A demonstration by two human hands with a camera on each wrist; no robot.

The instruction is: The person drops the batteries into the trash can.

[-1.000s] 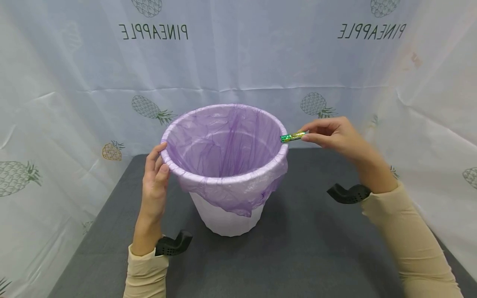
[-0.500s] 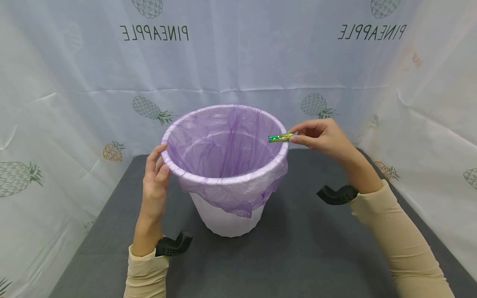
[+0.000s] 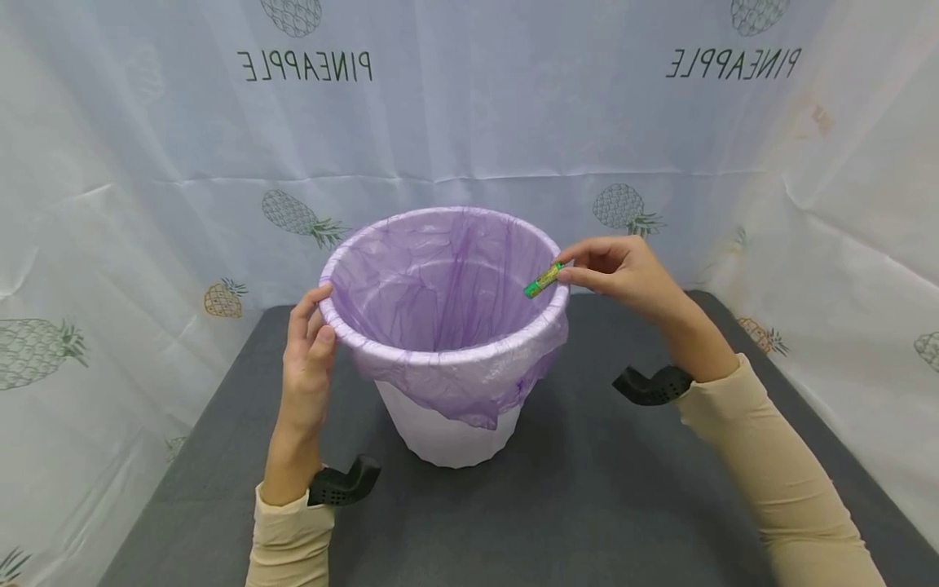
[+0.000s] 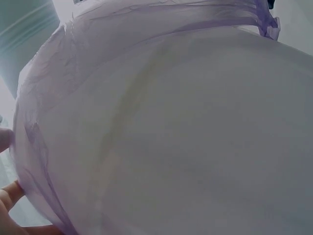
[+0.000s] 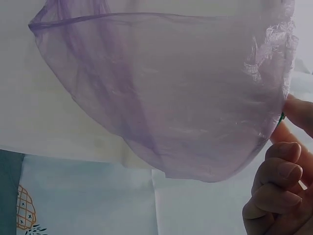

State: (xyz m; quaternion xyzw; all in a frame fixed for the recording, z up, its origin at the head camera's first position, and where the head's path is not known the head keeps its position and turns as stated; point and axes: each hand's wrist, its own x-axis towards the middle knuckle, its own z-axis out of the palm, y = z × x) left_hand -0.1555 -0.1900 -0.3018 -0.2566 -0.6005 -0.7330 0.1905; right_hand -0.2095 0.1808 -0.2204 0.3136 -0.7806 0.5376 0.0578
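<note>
A white trash can (image 3: 449, 428) stands upright, lined with a translucent purple trash bag (image 3: 469, 383) folded over its rim. My left hand (image 3: 306, 359) holds the can's left rim, the index fingertip over the edge and the thumb lower down. In the left wrist view, fingers (image 4: 11, 196) touch the bag's outer side. My right hand (image 3: 609, 265) pinches a small shiny green-and-yellow stick (image 3: 543, 280) between thumb and fingers. The stick slants down inside the right rim, over the opening; its kind is unclear. In the right wrist view the bag hides most of it.
The can stands on a dark grey tabletop (image 3: 455, 530). A white curtain (image 3: 469, 106) with pineapple prints surrounds the table at the back and sides. Black wrist mounts (image 3: 345, 481) sit on both wrists.
My right hand has moved left toward the can, bringing the stick from across the right rim to over the opening. The stick has tilted downward. My left hand has stayed in place.
</note>
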